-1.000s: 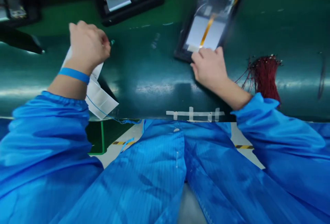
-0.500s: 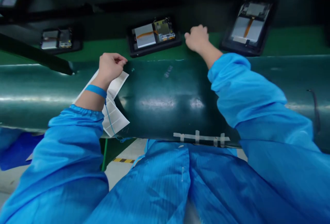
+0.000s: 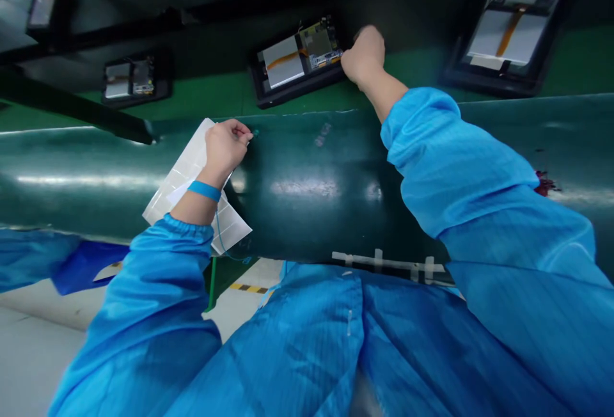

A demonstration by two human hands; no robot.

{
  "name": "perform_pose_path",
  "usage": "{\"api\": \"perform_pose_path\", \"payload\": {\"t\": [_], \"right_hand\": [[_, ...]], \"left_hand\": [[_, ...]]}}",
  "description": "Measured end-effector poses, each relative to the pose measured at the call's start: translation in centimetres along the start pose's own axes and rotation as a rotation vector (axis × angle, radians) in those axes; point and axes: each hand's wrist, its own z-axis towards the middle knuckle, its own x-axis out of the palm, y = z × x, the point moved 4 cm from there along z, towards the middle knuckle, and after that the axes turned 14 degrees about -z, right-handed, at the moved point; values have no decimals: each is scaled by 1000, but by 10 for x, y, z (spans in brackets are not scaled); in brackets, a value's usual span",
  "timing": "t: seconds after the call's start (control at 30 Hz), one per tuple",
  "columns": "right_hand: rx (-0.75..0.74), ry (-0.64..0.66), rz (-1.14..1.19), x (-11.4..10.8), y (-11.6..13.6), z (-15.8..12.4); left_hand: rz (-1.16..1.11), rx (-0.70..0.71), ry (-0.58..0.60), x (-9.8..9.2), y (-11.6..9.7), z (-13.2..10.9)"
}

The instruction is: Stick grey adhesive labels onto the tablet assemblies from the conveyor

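Observation:
My left hand (image 3: 228, 144), with a blue band round its wrist, is above white sheets (image 3: 175, 177) on the green bench edge. Its thumb and fingertips are pinched together; anything between them is too small to make out. My right hand (image 3: 365, 55) has its fingers curled at the right end of a black tray (image 3: 288, 94). In that tray lies an opened device (image 3: 288, 64) with a white battery, an orange ribbon and a circuit board. The right fingertips are partly hidden, so what they hold cannot be made out.
Another opened device in a black tray (image 3: 511, 33) lies at the right, and a smaller one (image 3: 128, 78) at the left. A dark bar (image 3: 77, 105) slants across the left. White tape (image 3: 388, 262) marks the bench's front edge. Blue cloth shows at lower left.
My right hand has come up against the middle tray's right end. My left hand is lower and further right in view, its fingers still pinched. The view has shifted, and the right tray appears further right.

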Motion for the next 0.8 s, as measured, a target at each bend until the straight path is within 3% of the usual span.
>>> {"api": "perform_pose_path", "payload": {"t": [0.2, 0.3, 0.43, 0.57, 0.73, 0.8], "right_hand": [[119, 5, 341, -2, -1, 15], [98, -30, 435, -30, -17, 3], [37, -70, 446, -85, -50, -36], [34, 41, 385, -117, -83, -82], [-63, 405, 21, -97, -104, -123], [-233, 406, -114, -85, -104, -130]], "left_hand": [[-1, -66, -7, -1, 7, 4], [-44, -42, 1, 0, 5, 0], [-76, -26, -12, 2, 0, -9], [-108, -24, -31, 4, -6, -16], [-114, -25, -49, -2, -19, -20], [-109, -1, -76, -9, -28, -29]]}}
